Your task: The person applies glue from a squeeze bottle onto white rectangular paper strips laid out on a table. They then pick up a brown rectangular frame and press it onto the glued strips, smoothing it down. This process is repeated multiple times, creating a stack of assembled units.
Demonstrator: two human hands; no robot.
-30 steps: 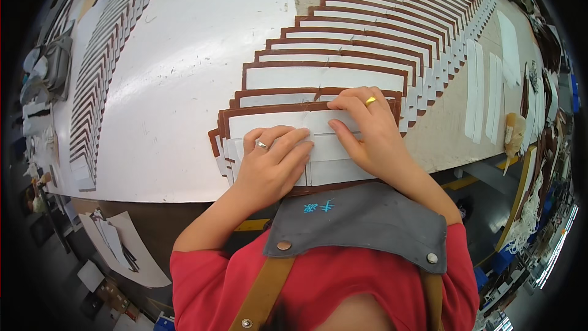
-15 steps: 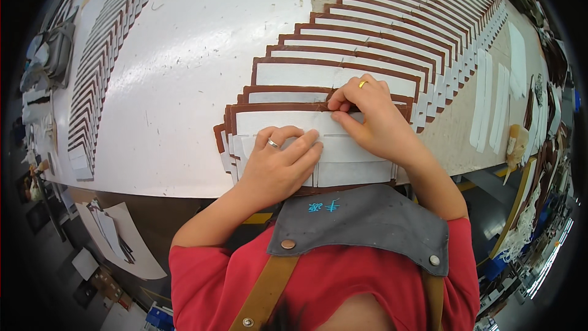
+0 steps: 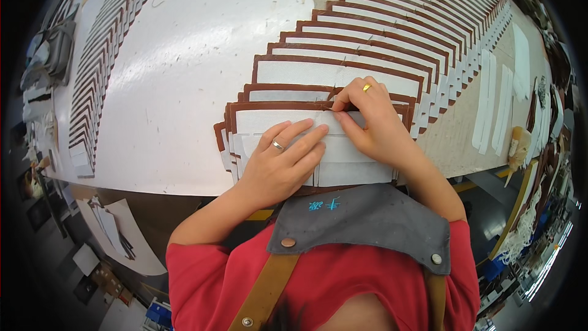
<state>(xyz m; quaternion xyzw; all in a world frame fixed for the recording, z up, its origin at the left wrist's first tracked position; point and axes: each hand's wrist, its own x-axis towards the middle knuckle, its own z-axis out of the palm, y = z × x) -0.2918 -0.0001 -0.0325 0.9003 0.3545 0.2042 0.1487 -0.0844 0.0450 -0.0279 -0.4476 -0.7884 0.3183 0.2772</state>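
Observation:
A stack of white panels with brown edging [image 3: 260, 119] lies at the table's front edge, right before me. My left hand [image 3: 278, 162] rests on the top panel, palm down, fingers stretched out and slightly apart, holding nothing. At the middle of that panel's far brown edge, my right hand [image 3: 375, 121] pinches with thumb and forefinger. The pinched spot is partly covered by the fingertips, so any thread or loose bit there cannot be made out. Just beyond, an overlapping row of similar brown-edged panels [image 3: 340, 75] runs off to the far right.
Another overlapping row of brown-edged pieces [image 3: 89, 110] lies along the left of the white table [image 3: 177, 86]. White strips [image 3: 484, 104] and a yellowish brush-like thing [image 3: 518, 146] are on the right. A board with papers [image 3: 138, 242] sits below the table edge at left.
My left hand has slid slightly right and away from me over the top panel, its fingers straighter. My right hand stays at the brown edge, its fingers only slightly shifted.

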